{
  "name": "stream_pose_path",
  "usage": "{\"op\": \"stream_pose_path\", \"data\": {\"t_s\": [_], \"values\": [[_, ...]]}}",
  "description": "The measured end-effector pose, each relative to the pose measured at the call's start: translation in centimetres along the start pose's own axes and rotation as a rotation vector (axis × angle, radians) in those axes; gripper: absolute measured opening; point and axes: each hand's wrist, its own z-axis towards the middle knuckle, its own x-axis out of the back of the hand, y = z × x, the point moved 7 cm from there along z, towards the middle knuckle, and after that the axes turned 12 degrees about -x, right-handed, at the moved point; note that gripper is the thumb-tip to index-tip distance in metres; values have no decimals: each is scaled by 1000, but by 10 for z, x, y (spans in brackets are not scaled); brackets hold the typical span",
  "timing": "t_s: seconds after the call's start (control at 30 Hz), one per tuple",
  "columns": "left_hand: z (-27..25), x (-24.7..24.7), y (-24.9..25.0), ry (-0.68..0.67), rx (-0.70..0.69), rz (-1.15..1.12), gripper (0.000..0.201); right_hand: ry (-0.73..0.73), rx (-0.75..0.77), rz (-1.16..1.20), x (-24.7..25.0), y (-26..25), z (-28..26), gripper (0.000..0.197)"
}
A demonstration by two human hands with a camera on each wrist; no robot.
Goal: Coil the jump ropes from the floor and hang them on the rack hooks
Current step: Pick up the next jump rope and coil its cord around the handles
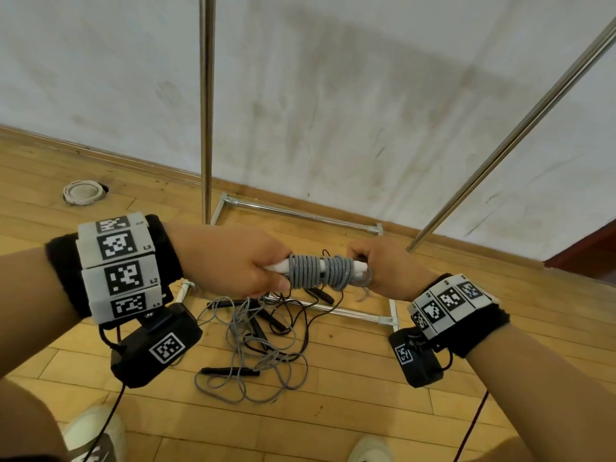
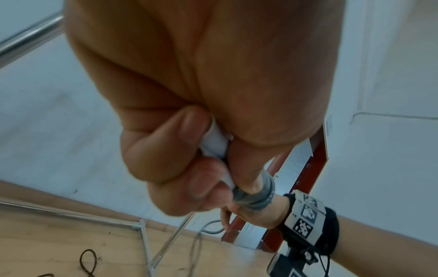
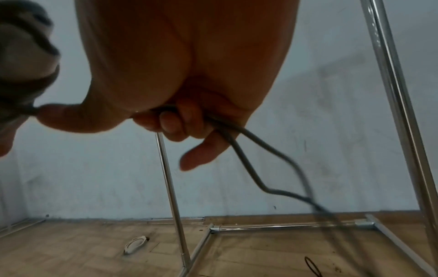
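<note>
A grey jump rope is wound in tight turns around its white handles, held level in front of me. My left hand grips the left end of the handles, with the grey coils just past my fingers. My right hand grips the right end, its fingers curled round a loose loop of grey cord that trails down. More ropes, grey and black with black handles, lie tangled on the wooden floor below. The metal rack stands behind; no hooks show.
The rack's chrome base frame rests on the floor by the white wall, and a slanted pole runs up at the right. A white round floor fitting sits at the left. My shoes are at the bottom edge.
</note>
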Motion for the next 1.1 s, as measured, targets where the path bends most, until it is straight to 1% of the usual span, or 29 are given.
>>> {"op": "stream_pose_path", "data": {"t_s": [0.07, 0.13, 0.23, 0.33, 0.37, 0.43, 0.5, 0.6, 0.7, 0.8, 0.87, 0.97, 1.03, 1.1], "values": [[1, -5, -2, -38, 18, 79, 20, 4, -49, 42, 1, 2, 2, 32], [3, -10, -5, -68, 45, 142, 22, -22, -47, 93, 1, -1, 0, 24], [8, -19, -12, -109, 110, 227, 24, -78, -96, 293, 3, -4, -2, 14], [13, -22, -21, -91, 164, 273, 26, -78, -134, 385, 5, -7, -1, 13], [15, -20, -23, -71, 172, 287, 27, -92, -145, 430, 4, -9, 0, 14], [17, -16, -27, -16, 184, 309, 27, -121, -181, 596, 4, -10, 1, 19], [19, -11, -31, 42, 194, 318, 25, -116, -190, 735, 7, -10, 1, 22], [20, 0, -34, 148, 205, 325, 27, -96, -166, 837, 11, -13, -1, 22], [21, 13, -33, 290, 189, 299, 27, -96, -136, 951, 12, -17, -3, 21], [19, 21, -32, 368, 182, 262, 20, -114, -116, 1081, 9, -20, -5, 25], [17, 22, -31, 390, 182, 247, 14, -138, -110, 1088, 3, -22, -8, 26], [17, 22, -30, 418, 175, 218, 16, -127, -95, 1060, -5, -24, -13, 28], [16, 25, -26, 451, 142, 185, 17, -107, -96, 1073, -6, -23, -14, 32], [14, 29, -20, 484, 83, 103, 19, -90, -112, 1072, -7, -21, -13, 40]]}}
